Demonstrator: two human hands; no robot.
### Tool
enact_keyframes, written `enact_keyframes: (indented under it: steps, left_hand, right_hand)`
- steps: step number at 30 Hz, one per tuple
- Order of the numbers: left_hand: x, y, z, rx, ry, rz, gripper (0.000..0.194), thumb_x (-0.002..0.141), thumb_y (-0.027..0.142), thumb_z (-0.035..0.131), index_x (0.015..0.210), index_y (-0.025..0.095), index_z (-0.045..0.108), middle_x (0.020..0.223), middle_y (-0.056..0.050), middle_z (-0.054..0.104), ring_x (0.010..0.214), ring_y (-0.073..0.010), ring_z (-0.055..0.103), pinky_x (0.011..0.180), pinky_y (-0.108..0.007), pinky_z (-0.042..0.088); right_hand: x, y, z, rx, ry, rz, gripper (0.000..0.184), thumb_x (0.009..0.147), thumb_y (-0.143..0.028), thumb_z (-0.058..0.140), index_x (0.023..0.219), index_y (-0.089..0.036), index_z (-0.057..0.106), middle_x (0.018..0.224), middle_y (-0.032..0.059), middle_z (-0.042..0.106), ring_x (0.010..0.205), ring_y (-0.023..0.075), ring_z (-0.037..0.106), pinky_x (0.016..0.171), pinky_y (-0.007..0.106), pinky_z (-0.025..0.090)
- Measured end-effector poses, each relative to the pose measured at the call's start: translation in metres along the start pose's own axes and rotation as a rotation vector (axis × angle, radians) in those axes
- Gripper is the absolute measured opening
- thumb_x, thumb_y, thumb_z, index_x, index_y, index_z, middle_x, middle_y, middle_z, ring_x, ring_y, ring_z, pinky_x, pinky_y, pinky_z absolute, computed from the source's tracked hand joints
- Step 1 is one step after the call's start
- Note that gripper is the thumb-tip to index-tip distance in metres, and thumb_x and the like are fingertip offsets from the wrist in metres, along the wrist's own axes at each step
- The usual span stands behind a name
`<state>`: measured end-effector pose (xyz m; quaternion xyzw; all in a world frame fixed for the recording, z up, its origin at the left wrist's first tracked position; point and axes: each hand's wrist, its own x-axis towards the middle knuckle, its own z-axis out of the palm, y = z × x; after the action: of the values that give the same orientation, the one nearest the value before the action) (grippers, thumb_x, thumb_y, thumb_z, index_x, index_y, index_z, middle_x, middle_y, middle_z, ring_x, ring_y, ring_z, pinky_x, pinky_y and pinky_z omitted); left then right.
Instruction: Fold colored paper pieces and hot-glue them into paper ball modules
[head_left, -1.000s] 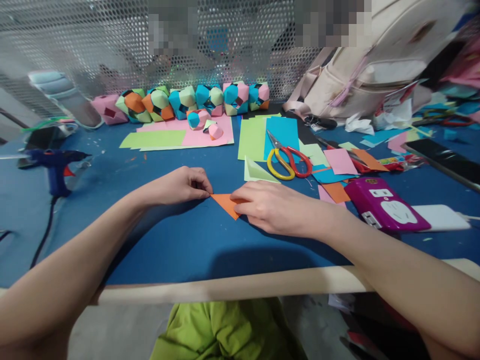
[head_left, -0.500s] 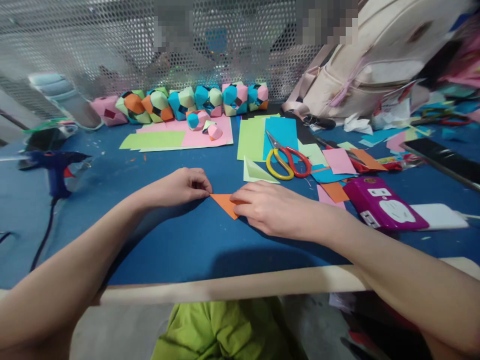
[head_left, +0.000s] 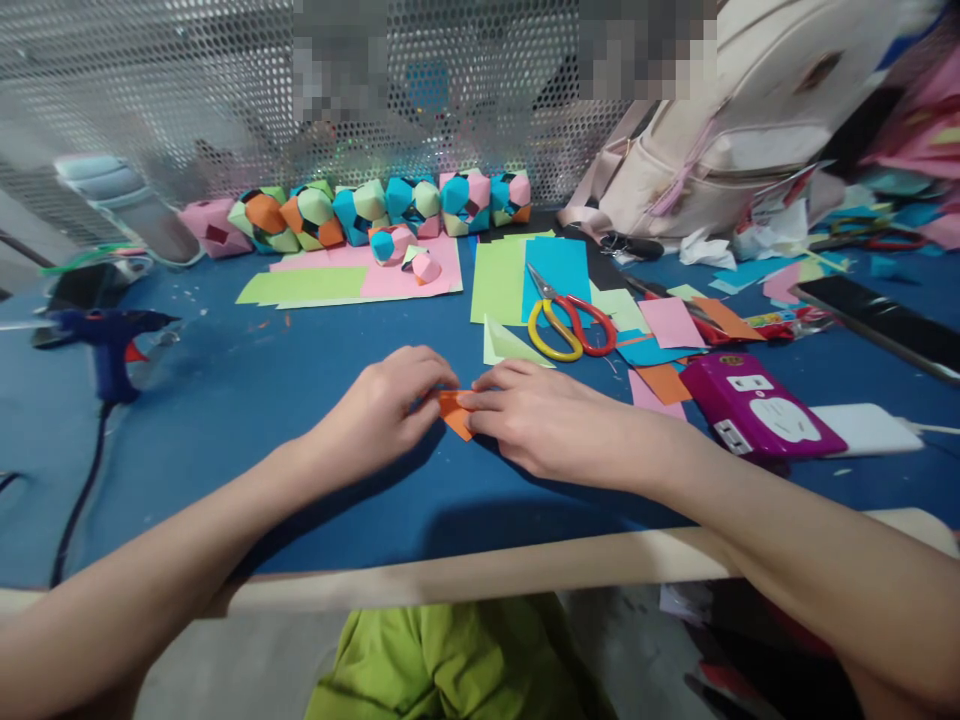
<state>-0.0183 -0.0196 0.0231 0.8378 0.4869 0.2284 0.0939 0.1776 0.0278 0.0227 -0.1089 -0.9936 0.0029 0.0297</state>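
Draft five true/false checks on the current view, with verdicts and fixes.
1. The left hand and right hand both touch the orange paper. True.
2. The scissors are in the right hand. False: the scissors lie unheld, partly over a blue sheet.
3. One scissor handle is yellow, the other red. True.
4. The glue gun is right of the scissors. False: the glue gun is far to their left.
5. A purple socket block sits beyond the scissors' right side. True.
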Motion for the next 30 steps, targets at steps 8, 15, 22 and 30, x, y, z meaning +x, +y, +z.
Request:
enact_keyframes:
  steps: [8, 15, 22, 30]
  left_hand:
    - [-0.009, 0.008, 0.022, 0.304, -0.258, 0.084, 0.021, 0.092, 0.016, 0.035, 0.093, 0.013, 0.056, 0.091, -0.012, 0.061, 0.082, -0.0205, 0.057, 0.073, -0.033, 0.050]
    - [-0.005, 0.003, 0.002, 0.480, -0.306, -0.002, 0.016, 0.088, 0.019, 0.043, 0.081, 0.014, 0.056, 0.075, -0.007, 0.058, 0.068, -0.0184, 0.054, 0.059, -0.029, 0.045]
    - [-0.009, -0.001, 0.020, 0.262, -0.019, 0.111, 0.019, 0.093, 0.023, 0.039, 0.090, 0.015, 0.056, 0.089, -0.010, 0.062, 0.085, -0.0193, 0.058, 0.074, -0.031, 0.048]
    - [-0.009, 0.002, 0.023, 0.347, -0.118, 0.113, 0.024, 0.095, 0.025, 0.035, 0.085, 0.013, 0.054, 0.085, -0.009, 0.061, 0.077, -0.0191, 0.053, 0.070, -0.032, 0.046]
  right_hand:
    - [-0.002, 0.003, 0.009, -0.012, 0.039, -0.011, 0.015, 0.086, -0.012, 0.051, 0.093, -0.014, 0.064, 0.093, 0.0087, 0.068, 0.094, 0.0229, 0.054, 0.083, 0.036, 0.035]
    - [0.000, 0.003, 0.003, -0.012, -0.043, 0.013, 0.015, 0.084, -0.014, 0.053, 0.090, -0.013, 0.066, 0.095, 0.0076, 0.069, 0.092, 0.0227, 0.055, 0.085, 0.037, 0.032]
    - [0.000, 0.001, 0.001, -0.012, -0.007, 0.010, 0.019, 0.088, -0.016, 0.049, 0.097, -0.014, 0.066, 0.101, 0.0099, 0.067, 0.098, 0.0238, 0.054, 0.088, 0.038, 0.034]
    - [-0.001, 0.001, 0.006, -0.034, 0.022, 0.017, 0.022, 0.089, -0.017, 0.048, 0.106, -0.013, 0.062, 0.112, 0.0119, 0.065, 0.116, 0.0268, 0.051, 0.100, 0.045, 0.033]
